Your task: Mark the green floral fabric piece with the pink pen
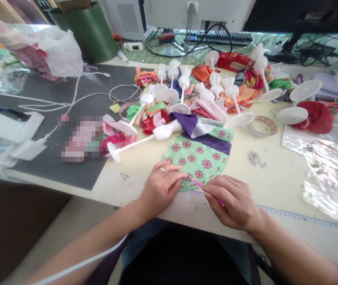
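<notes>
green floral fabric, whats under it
The green floral fabric lies on the pale tabletop, a purple striped band at its far end; anything beneath it is hidden.

Across the table (278, 190) lie white doll stands (305, 90), fabric scraps (201, 73), a tape roll (271, 124) and loose beads (254, 157), with a plastic bag (60, 53) and green bin (86, 33) off its far left corner and a keyboard (224, 37) beyond its far edge.

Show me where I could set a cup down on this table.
Bare cream tabletop lies between the green cloth, the beads and the plastic sheet. Dark mat shows left of that. Doll stands and fabric scraps crowd the middle.
</notes>
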Motion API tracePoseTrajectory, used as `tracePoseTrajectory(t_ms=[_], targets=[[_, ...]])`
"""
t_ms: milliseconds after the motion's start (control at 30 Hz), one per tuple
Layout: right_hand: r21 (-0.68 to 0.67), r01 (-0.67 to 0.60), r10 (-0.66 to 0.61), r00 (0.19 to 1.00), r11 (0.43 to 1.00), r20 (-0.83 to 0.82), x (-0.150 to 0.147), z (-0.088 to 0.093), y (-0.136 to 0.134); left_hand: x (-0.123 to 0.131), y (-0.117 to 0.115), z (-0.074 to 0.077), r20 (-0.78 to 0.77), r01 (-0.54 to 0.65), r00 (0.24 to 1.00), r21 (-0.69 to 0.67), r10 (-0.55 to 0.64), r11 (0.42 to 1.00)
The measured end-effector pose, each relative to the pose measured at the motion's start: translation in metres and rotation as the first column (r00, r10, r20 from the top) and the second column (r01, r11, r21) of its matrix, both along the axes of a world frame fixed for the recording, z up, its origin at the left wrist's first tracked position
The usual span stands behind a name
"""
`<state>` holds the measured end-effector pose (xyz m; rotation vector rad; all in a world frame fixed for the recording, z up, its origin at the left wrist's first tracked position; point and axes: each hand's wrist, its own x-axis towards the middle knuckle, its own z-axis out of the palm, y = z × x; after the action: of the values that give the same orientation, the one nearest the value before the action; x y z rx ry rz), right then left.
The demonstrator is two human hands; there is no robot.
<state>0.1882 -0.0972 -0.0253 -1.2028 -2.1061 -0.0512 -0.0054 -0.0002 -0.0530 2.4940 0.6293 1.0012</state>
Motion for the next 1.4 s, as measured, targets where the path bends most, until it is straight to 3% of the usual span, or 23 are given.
tracePoseTrajectory(t_ms=[500, 1400], targets=[[0.01, -0.018, 0.017, 0.996, 1.0, 0.086, -0.0028, 0.0009, -0.0005, -0.0013, -0.0037, 0.0008, -0.079, 0.118, 0.992, 0.264, -0.1, 0.957], [0.027, -0.068, 0.06, 0.974, 0.997, 0.22, -0.0031, 0.0005, -0.0013, -0.0016, -0.0038, -0.0003, -0.092, 0.144, 0.988, 0.278, -0.123, 0.95]])
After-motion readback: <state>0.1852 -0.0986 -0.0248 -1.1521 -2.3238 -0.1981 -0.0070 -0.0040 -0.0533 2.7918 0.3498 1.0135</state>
